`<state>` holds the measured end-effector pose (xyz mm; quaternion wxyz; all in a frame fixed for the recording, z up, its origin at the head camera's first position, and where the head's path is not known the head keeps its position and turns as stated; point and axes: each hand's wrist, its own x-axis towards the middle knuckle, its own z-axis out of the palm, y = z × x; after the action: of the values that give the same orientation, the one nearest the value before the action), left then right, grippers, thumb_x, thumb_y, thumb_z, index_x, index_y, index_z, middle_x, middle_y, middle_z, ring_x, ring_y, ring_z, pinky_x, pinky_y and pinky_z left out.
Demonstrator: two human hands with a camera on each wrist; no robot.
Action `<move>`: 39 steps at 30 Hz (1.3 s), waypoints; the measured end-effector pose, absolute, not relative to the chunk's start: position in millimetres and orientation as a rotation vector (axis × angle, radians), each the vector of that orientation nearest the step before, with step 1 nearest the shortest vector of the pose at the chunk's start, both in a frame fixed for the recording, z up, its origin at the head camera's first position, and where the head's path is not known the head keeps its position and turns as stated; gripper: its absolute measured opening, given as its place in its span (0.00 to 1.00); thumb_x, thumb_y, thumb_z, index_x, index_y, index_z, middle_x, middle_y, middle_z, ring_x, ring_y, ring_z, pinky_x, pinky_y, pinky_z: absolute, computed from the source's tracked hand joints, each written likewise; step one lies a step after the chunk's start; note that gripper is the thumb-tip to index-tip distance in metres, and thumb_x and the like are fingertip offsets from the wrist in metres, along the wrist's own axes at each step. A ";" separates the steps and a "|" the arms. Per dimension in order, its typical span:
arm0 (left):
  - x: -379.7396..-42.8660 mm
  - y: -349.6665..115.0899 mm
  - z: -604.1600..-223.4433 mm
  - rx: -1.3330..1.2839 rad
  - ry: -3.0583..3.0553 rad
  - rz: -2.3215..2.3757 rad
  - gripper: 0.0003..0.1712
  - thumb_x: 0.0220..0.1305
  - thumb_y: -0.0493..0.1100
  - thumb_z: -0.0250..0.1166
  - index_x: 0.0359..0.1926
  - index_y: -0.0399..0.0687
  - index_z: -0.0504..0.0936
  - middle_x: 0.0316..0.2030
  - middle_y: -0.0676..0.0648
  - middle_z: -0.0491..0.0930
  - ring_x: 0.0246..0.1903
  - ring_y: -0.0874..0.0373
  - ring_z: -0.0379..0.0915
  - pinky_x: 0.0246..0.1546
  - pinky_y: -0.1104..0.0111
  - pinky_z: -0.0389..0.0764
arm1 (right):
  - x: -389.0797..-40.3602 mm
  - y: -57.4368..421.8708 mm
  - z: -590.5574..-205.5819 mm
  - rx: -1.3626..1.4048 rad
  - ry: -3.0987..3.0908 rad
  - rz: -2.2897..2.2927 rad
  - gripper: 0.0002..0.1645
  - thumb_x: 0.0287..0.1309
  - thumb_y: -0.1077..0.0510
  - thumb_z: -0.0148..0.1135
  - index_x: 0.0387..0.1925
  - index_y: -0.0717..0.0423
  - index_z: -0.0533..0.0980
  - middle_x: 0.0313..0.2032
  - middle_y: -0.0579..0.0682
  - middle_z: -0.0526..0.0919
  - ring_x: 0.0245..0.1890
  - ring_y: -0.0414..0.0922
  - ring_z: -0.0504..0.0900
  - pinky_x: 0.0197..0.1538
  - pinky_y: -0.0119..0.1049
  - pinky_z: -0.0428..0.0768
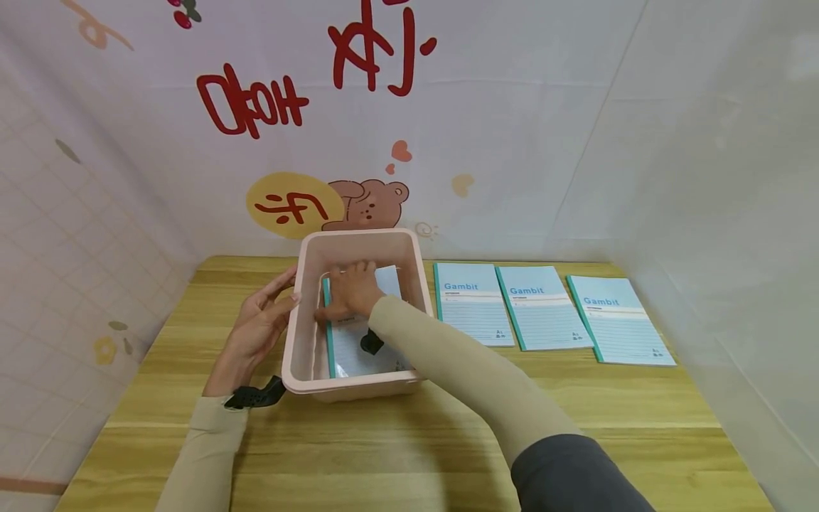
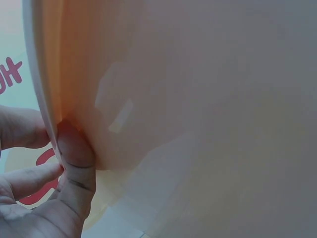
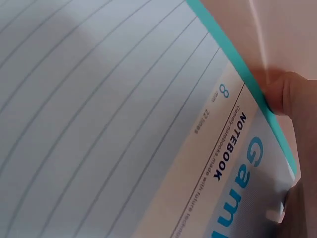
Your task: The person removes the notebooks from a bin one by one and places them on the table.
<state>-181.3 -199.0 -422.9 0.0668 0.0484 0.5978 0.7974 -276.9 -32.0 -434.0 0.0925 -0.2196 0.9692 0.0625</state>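
A pale pink plastic bin (image 1: 355, 385) stands on the table, with a light blue Gambit notebook (image 1: 365, 348) inside it. My left hand (image 1: 259, 323) pinches the bin's left rim; in the left wrist view the thumb (image 2: 77, 148) lies against one face of the wall and fingers against the other. Reaching into the bin, my right hand (image 1: 352, 291) rests spread over the upper part of the notebook. Its thumb (image 3: 285, 94) touches the teal spine (image 3: 233, 54) in the right wrist view. The notebook's underside is hidden.
Three more Gambit notebooks lie in a row right of the bin: a near one (image 1: 473, 306), a middle one (image 1: 544, 309) and a far right one (image 1: 617, 320). They lie on a wood-grain table (image 1: 358, 455). A printed white curtain (image 1: 512, 107) hangs behind and at both sides.
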 end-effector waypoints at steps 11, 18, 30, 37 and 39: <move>-178.9 -203.6 -426.2 0.146 1.782 2.429 0.39 0.74 0.34 0.59 0.80 0.37 0.54 0.60 0.49 0.66 0.51 0.66 0.79 0.49 0.76 0.85 | -282.1 -37.8 -416.7 -0.729 2.957 0.170 0.55 0.51 0.13 0.50 0.70 0.41 0.62 0.71 0.55 0.70 0.67 0.56 0.69 0.67 0.56 0.67; -177.7 -205.7 -423.3 0.148 1.765 2.434 0.38 0.75 0.34 0.59 0.80 0.37 0.53 0.61 0.49 0.65 0.52 0.65 0.79 0.51 0.76 0.84 | -288.0 -38.0 -402.6 -0.794 3.009 0.072 0.56 0.53 0.16 0.51 0.72 0.43 0.61 0.71 0.55 0.70 0.68 0.57 0.69 0.69 0.57 0.66; -182.2 -200.8 -422.0 0.155 1.773 2.409 0.40 0.75 0.34 0.59 0.81 0.38 0.51 0.61 0.52 0.64 0.51 0.67 0.78 0.51 0.77 0.83 | -287.0 -26.1 -365.4 -0.804 3.078 -0.083 0.52 0.52 0.18 0.52 0.67 0.47 0.65 0.62 0.51 0.78 0.63 0.53 0.74 0.67 0.57 0.69; -182.7 -199.2 -420.8 0.134 1.783 2.410 0.39 0.75 0.35 0.59 0.80 0.38 0.52 0.61 0.52 0.64 0.53 0.68 0.77 0.54 0.78 0.82 | -281.3 -20.5 -337.9 -0.810 3.119 -0.053 0.50 0.54 0.16 0.50 0.65 0.45 0.65 0.58 0.51 0.79 0.58 0.52 0.75 0.61 0.52 0.71; -182.7 -198.9 -421.0 0.131 1.781 2.412 0.39 0.75 0.34 0.58 0.80 0.38 0.52 0.61 0.53 0.64 0.54 0.68 0.76 0.55 0.78 0.82 | -279.8 -18.7 -328.8 -0.812 3.122 -0.059 0.53 0.53 0.16 0.50 0.69 0.45 0.64 0.61 0.52 0.78 0.61 0.53 0.75 0.65 0.55 0.70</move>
<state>-182.7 -198.9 -421.0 0.0704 0.0437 0.5919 0.8017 -279.8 -18.7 -328.8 -0.0425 -0.2513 0.9668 -0.0182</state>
